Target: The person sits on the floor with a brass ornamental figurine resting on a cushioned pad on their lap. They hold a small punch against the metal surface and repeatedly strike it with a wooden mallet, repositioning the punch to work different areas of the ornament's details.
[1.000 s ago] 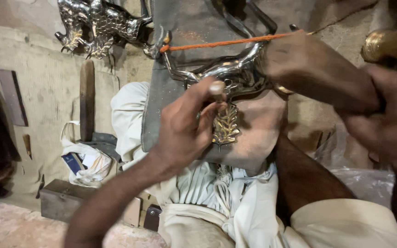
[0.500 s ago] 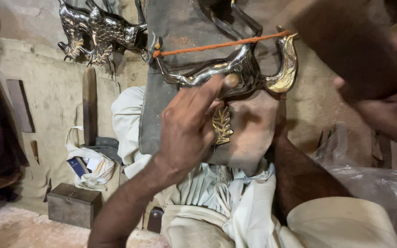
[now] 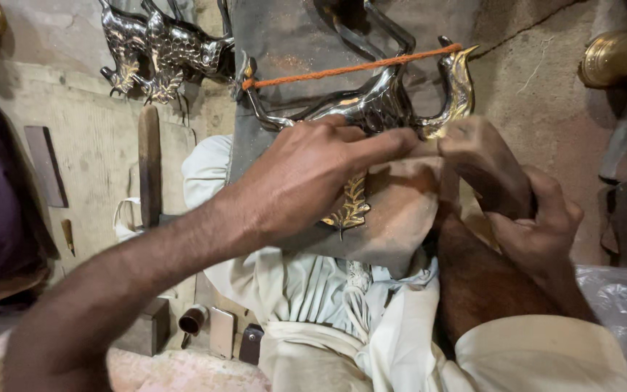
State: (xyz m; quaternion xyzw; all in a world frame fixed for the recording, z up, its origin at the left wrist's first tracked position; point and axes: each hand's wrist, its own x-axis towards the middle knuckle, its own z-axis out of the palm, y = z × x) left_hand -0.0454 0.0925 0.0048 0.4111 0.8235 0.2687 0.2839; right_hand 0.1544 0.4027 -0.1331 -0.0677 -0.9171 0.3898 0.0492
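Observation:
A silver metal animal figure (image 3: 371, 105) with a gold-coloured head (image 3: 460, 80) lies on a grey board (image 3: 292, 43), tied down by an orange cord (image 3: 350, 69). A gold leaf-shaped part (image 3: 348, 207) hangs below it over brown cloth (image 3: 400, 210). My left hand (image 3: 313, 178) presses on the figure with its fingers closed together. The fingertips reach the wooden block, and whatever they pinch is hidden. My right hand (image 3: 538, 225) grips a brown wooden block (image 3: 480, 163), which is set against the figure beside the left fingertips.
More silver animal figures (image 3: 168, 51) lie at the top left and a brass piece (image 3: 618, 54) at the top right. A wooden stick (image 3: 149, 163) rests on the floor to the left. Small boxes (image 3: 146, 330) sit below, with clear plastic (image 3: 618, 305) at the lower right.
My right hand has come down from the upper right and brought the wooden block onto the figure. My left hand has stretched its fingers farther right along the figure.

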